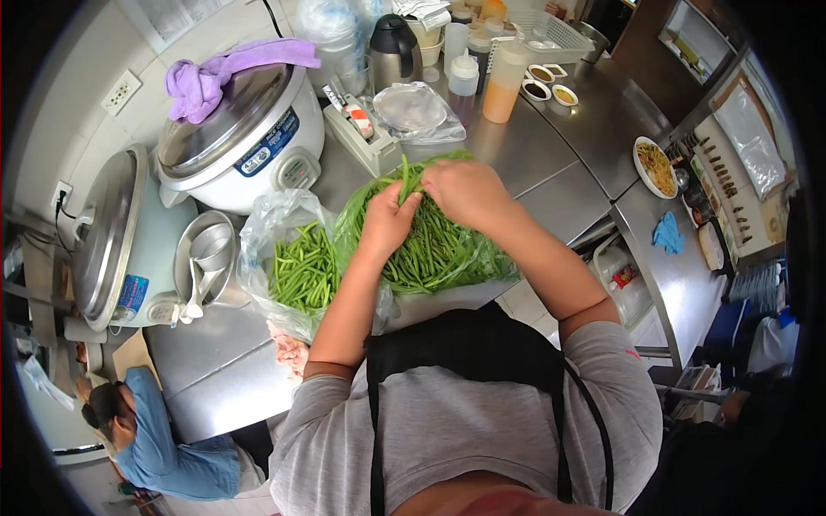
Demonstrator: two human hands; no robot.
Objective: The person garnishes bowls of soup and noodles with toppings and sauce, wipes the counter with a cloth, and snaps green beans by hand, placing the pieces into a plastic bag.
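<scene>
My left hand (389, 217) is closed on a green bean (406, 176) that sticks up past its fingertips. Close beside it, my right hand (465, 191) pinches at the same spot, its fingers partly hidden. Both hands are over a green plastic bag (495, 261) full of long green beans (430, 255). To the left, a clear plastic bag (258, 249) holds shorter pieces of green bean (303, 268).
Two large rice cookers (297, 120) (163, 249) and a metal pot (225, 273) with ladles stand left. Behind are a tape dispenser (370, 146), sauce bottles (506, 82) and a thermos (396, 52). A noodle bowl (656, 168) is right. Another person (168, 430) sits lower left.
</scene>
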